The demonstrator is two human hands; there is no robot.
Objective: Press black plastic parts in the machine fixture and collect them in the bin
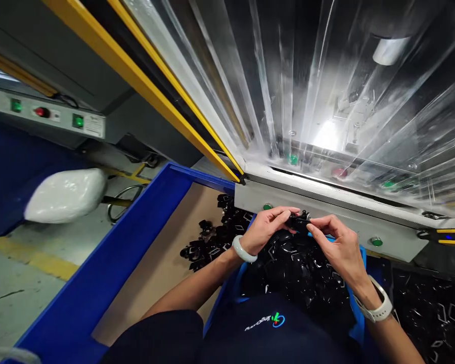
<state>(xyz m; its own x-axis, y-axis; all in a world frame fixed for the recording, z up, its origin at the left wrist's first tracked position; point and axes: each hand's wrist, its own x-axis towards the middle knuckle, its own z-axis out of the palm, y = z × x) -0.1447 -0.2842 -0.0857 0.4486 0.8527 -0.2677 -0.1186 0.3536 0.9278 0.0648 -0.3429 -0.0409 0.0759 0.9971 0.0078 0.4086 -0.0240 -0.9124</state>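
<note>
I have the left hand [265, 230] and the right hand [337, 247] drawn together in front of the chest, both pinching one small black plastic part [298, 221] between their fingertips; neither hand is open or clenched into a fist, and the fingers hide much of the part, so I cannot make out its exact shape. Its long axis seems to run roughly side to side across my view, almost parallel to the grey steel plate [326, 222] just beyond it; the left hand's fingers close on the left end, the right hand's on the other, and I cannot call either hand clearly nearer. Below the hands, a heap of glossy black parts [296, 268] fills a blue bin [364, 265] close against the person's dark shirt [265, 328]; more black parts [208, 237] lie on a cardboard liner [159, 263] in a wide blue tray [98, 263] to the left; a jade bangle [243, 248] circles the left wrist and a white watch [373, 306] the right; a clear strip curtain [326, 91] hangs beyond the plate.
</note>
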